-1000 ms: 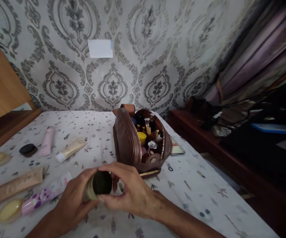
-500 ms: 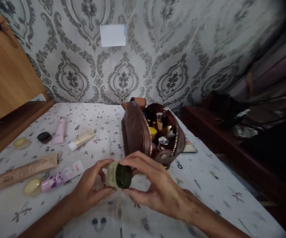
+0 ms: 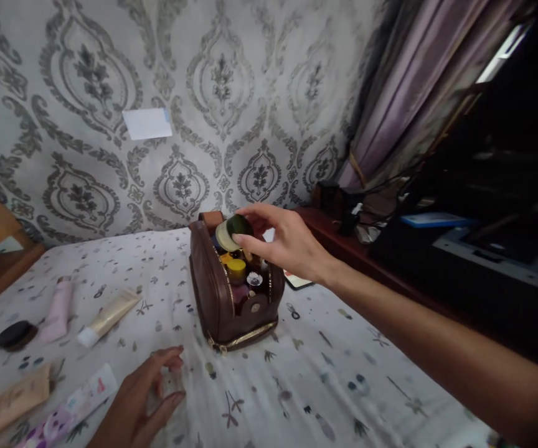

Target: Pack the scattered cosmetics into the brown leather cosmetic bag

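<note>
My right hand [image 3: 287,239] grips a small jar [image 3: 226,236] with a dark green lid and pale label, tilted over the open top of a brown leather bag [image 3: 208,298]. Inside the bag show a yellow-lidded container [image 3: 236,270], a silvery round item [image 3: 254,279] and other small items, partly hidden by the jar and fingers. Left of the bag's front, my left hand [image 3: 145,395] is over the cloth with thumb and fingers apart, holding nothing.
On the patterned cloth [image 3: 250,386] at left lie a cream tube [image 3: 110,316], a pink tube [image 3: 58,311], a black round item [image 3: 15,335], a beige tube [image 3: 12,404] and a purple-white tube [image 3: 70,410]. A flat item [image 3: 299,281] lies behind the bag's right side.
My left hand has let go of the jar. My right hand has carried it up to the bag's opening. The view has turned right.
</note>
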The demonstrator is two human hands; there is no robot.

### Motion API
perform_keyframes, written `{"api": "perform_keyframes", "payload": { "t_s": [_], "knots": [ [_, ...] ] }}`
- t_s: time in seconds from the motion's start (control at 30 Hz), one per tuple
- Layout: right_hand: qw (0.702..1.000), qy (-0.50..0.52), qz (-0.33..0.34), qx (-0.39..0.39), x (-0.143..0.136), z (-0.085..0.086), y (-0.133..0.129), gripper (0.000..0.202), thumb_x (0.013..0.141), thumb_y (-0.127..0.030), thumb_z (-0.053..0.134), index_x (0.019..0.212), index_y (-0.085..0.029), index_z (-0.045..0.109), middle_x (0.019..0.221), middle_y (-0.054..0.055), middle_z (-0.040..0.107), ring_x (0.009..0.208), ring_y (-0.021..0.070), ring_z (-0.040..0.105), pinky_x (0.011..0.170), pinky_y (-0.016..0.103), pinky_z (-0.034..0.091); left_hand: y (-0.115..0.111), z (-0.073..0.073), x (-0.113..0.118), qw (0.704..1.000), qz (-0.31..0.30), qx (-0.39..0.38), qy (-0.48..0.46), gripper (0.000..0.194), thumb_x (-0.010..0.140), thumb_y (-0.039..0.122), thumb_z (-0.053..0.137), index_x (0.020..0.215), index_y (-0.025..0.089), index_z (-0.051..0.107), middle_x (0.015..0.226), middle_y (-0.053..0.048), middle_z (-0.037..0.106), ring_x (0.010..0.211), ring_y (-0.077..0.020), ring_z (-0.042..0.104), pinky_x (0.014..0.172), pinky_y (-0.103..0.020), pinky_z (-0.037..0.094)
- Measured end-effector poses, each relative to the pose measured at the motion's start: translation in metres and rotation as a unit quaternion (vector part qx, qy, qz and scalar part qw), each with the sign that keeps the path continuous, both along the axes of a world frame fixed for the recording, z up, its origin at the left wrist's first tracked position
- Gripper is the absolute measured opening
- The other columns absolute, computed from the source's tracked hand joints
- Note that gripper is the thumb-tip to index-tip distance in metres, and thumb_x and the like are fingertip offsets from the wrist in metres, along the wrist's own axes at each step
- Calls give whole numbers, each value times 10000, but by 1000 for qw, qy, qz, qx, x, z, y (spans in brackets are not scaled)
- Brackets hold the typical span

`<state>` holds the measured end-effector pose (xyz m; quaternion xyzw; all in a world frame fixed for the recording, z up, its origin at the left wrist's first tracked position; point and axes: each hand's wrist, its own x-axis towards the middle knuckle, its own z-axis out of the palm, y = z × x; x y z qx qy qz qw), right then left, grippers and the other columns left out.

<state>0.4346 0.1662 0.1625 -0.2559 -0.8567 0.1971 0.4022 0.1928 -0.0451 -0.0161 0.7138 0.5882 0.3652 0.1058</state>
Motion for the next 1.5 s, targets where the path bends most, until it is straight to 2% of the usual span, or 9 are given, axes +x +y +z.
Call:
{"api": "perform_keyframes", "payload": {
  "t_s": [0.23,0.4,0.63,0.73,0.87,1.13,1.37,1.43,1.5],
  "knots": [
    [997,-67,-17,20,-5,3,15,275,820,-301,669,1043,-143,704,852,31,678,746,158,590,679,268,436,5,1,-2,1000,-14,8,11,388,918,331,593,1303,301,554,1031,-15,748,675,-125,688,697,-177,576],
    [991,0,62,-115,-4,5,12,339,869,-298,632,1187,-186,672,772,-14,624,608,105,550,583,227,433,6,1,-2,1000,-26,0,13,372,931,350,570,1298,290,559,1003,-21,749,689,-134,699,679,-174,579],
    [861,154,193,-444,-4,7,14,182,870,-191,630,1051,-185,646,696,-14,649,602,105,663,534,168,517,9,1,7,1000,-12,5,-16,325,925,398,574,1234,307,613,952,-15,743,620,-132,657,636,-181,571],
    [807,200,238,-502,-2,3,12,247,815,-142,687,1045,-191,614,725,-17,673,621,106,693,595,174,571,9,-2,14,999,13,36,-35,309,921,434,572,1200,315,632,922,-20,738,597,-138,630,626,-199,568],
    [783,230,270,-512,1,-4,7,414,709,-71,771,1064,-191,593,795,-20,701,676,97,715,669,160,593,11,-1,18,999,2,34,-19,288,922,426,575,1159,283,655,894,-45,734,696,-171,671,723,-243,585],
    [803,220,230,-504,9,-8,-1,370,700,-164,838,991,-151,610,690,-20,683,563,86,675,511,128,540,14,18,34,1000,-10,10,-24,274,960,412,521,1154,262,644,985,-66,720,861,-179,682,784,-236,565],
    [835,202,170,-483,10,-6,-4,236,745,-262,822,758,-131,627,610,-8,647,511,74,633,457,120,489,35,57,55,996,-84,15,-1,211,975,293,492,1140,233,608,925,-48,709,767,-143,665,650,-201,531],
    [846,204,147,-469,9,-5,-3,185,770,-236,796,822,-138,648,611,-15,645,497,73,624,442,122,483,38,55,70,992,-115,44,18,187,978,290,478,1080,225,620,870,-44,713,749,-149,672,664,-220,534],
    [855,207,138,-455,7,-4,1,182,808,-202,753,965,-160,671,627,-26,647,484,72,619,424,122,476,40,39,90,981,-158,104,46,232,986,359,451,994,212,630,760,-43,704,649,-159,659,636,-252,531]
  ]
}}
